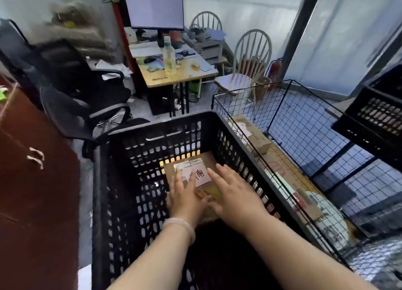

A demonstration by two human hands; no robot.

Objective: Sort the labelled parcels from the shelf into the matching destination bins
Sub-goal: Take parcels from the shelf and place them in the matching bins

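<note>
Two bare forearms, nearest the lens, extend down into a black plastic crate [130, 181]; a pale bracelet [180, 223] sits on the left wrist. Item: one brown cardboard parcel [208, 158], lying flat on the crate floor toward the far wall, with a white handwritten label [201, 175] facing up. Left hand [185, 196]: fingers [192, 182] straight and laid flat on the parcel top, tips overlapping the near-left part of the label, gripping nothing. Right hand [235, 194]: fingers straight and slightly spread, palm down on the right half of the parcel, likewise holding nothing. The thumbs meet near the middle of the near edge; whether either hooks under that edge cannot be told. Step in hand, as judged: placing, the parcel resting in its bin and both hands pressing or steadying it from above. Next move, as judged: lift both palms straight up clear of the crate rim, then turn to the shelf, which is out of view, and read the next label. Adjacent, right: a wire basket [282, 107] holding other boxes [258, 139], well apart from the hands.
</note>
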